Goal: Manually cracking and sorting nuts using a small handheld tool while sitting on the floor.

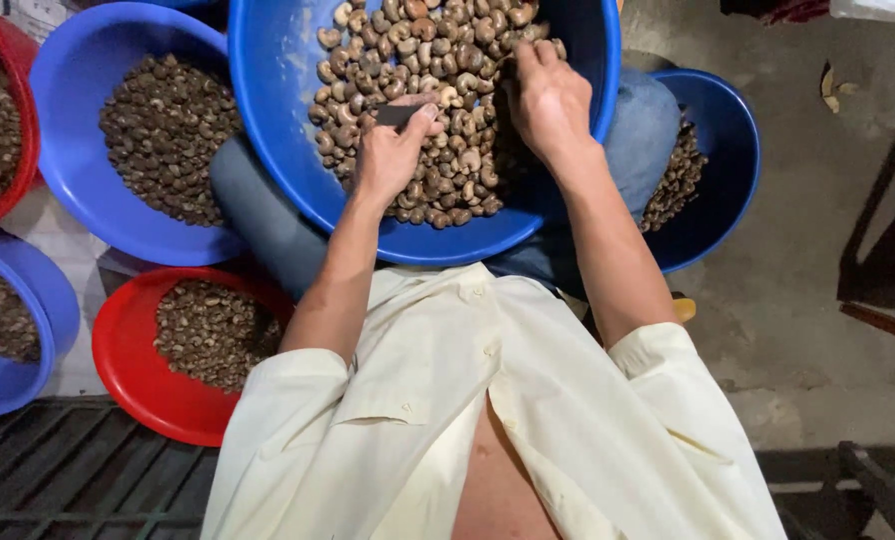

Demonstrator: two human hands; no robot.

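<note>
while the left hand [393,150] pinched a small dark blade [398,115] lying crosswise over the nuts [438,150] in the blue basin [288,150], the right hand [548,100], just beside, dug loosely curled fingers into them, hold unclear.

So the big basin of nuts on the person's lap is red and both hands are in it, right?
Not quite. The head view shows the basin on the lap is blue, not red. Both hands are in it: the left hand holds a small dark tool, and the right hand rests on the nuts.
</note>
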